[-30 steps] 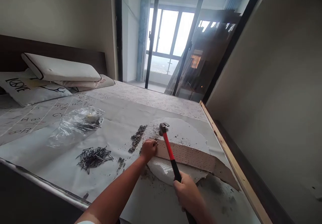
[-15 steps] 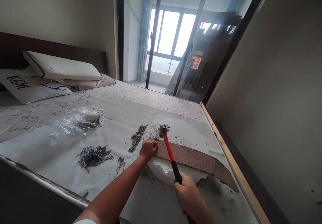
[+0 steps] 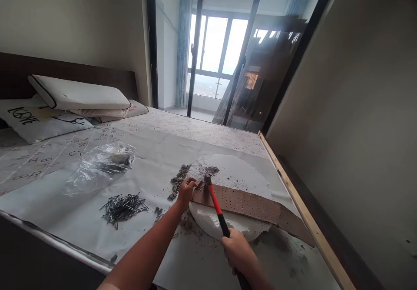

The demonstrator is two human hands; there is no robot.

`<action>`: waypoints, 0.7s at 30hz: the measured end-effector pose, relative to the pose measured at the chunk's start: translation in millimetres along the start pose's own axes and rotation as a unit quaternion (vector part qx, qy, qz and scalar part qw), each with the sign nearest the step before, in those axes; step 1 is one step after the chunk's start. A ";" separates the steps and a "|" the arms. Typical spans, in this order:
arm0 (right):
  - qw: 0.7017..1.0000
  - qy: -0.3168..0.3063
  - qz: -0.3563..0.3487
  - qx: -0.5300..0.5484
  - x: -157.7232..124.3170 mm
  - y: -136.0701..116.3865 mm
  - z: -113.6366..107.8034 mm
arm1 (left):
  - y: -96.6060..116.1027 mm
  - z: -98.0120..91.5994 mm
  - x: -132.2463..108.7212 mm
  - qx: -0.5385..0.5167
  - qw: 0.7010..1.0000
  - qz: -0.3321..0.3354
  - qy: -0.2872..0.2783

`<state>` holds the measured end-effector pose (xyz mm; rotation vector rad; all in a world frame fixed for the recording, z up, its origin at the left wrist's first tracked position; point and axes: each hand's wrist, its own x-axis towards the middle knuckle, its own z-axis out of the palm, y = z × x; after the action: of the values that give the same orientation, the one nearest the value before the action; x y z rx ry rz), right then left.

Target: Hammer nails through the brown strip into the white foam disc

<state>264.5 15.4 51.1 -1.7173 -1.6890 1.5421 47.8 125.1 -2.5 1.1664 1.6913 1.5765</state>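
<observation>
My right hand (image 3: 240,250) is wrapped around the black grip of a claw hammer (image 3: 215,203) with a red shaft. Its metal head is down at the left part of a brown strip (image 3: 243,201) dotted with rows of small holes. My left hand (image 3: 186,193) is closed at the strip's left end, fingertips by a small raised flap; anything smaller between them is hidden. Under the strip lies a round white slab (image 3: 234,170), its surface scattered with dark crumbs. A heap of nails (image 3: 124,207) is left of my left forearm.
Grey rubble (image 3: 178,181) lies along the slab's left edge. A clear plastic bag (image 3: 104,161) with dark contents rests on the grey sheet (image 3: 156,151) covering the bed. Pillows (image 3: 81,93) are at the headboard. A wooden rail (image 3: 299,211) runs along the right side.
The hammer head has come down onto the strip and slightly left. My left hand has shifted a little left, and a raised flap shows at the strip's end. The view has tilted slightly.
</observation>
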 end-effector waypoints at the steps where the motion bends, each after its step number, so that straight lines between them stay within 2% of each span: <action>1: 1.000 0.002 -0.003 -0.001 2.2 2.0 0.9 | -0.1 -0.8 0.2 -0.012 1.000 -0.005 -0.007; 5: 1.000 0.002 -0.023 -0.008 -3.7 -0.5 -0.9 | -1.5 -3.6 -0.2 -0.041 0.998 -0.026 -0.030; 10: 0.998 0.028 -0.052 -0.014 -19.1 -9.9 -6.6 | -2.7 -6.0 0.1 -0.049 0.998 -0.004 -0.044; 13: 0.999 -0.002 -0.041 0.006 -18.0 -9.2 -5.6 | 1.0 -10.2 -0.8 -0.093 0.995 -0.007 -0.041; 16: 0.999 -0.032 -0.004 0.009 -14.0 -5.0 -3.4 | 5.7 -24.1 -3.7 -0.110 0.994 -0.019 -0.021; 19: 0.999 -0.032 -0.015 0.021 -15.6 -0.4 -5.8 | 6.0 -50.5 -7.3 -0.007 1.000 -0.019 0.017; 21: 0.997 -0.039 -0.032 0.053 -19.9 1.8 -9.5 | 1.9 -71.2 -10.4 0.116 0.993 -0.017 0.011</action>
<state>278.1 2.4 62.7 -1.5541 -1.6514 1.6582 -7.3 80.4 9.4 1.2280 1.9394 1.4031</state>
